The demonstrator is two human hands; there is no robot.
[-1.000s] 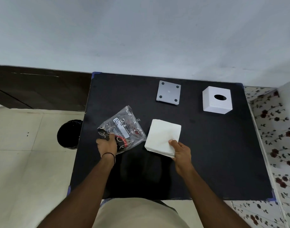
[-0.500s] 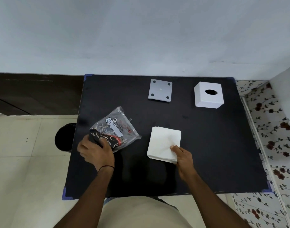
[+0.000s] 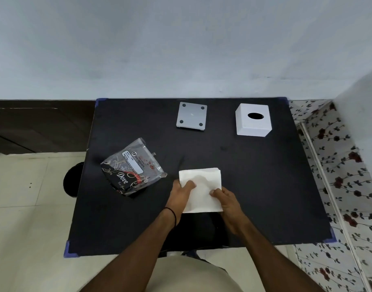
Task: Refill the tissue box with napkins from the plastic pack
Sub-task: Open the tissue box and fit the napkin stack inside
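A white stack of napkins [image 3: 202, 184] lies on the black table [image 3: 254, 186] near its middle. My left hand [image 3: 179, 196] grips the stack's left edge, thumb on top. My right hand [image 3: 227, 200] grips its right near corner the same way. The clear plastic pack [image 3: 133, 166] with dark print lies flat to the left, free of both hands. The white tissue box [image 3: 253, 120] with an oval hole on top stands at the far right of the table. Its grey base plate [image 3: 191, 115] lies apart to the left of the box.
A black round bin [image 3: 72, 180] stands on the tiled floor by the table's left edge. A pale wall runs along the table's far side. A floral-patterned surface [image 3: 339, 175] borders the table on the right.
My left hand has let go of the plastic pack and moved right onto the napkin stack. The stack has shifted a little toward me and both hands now hold it.
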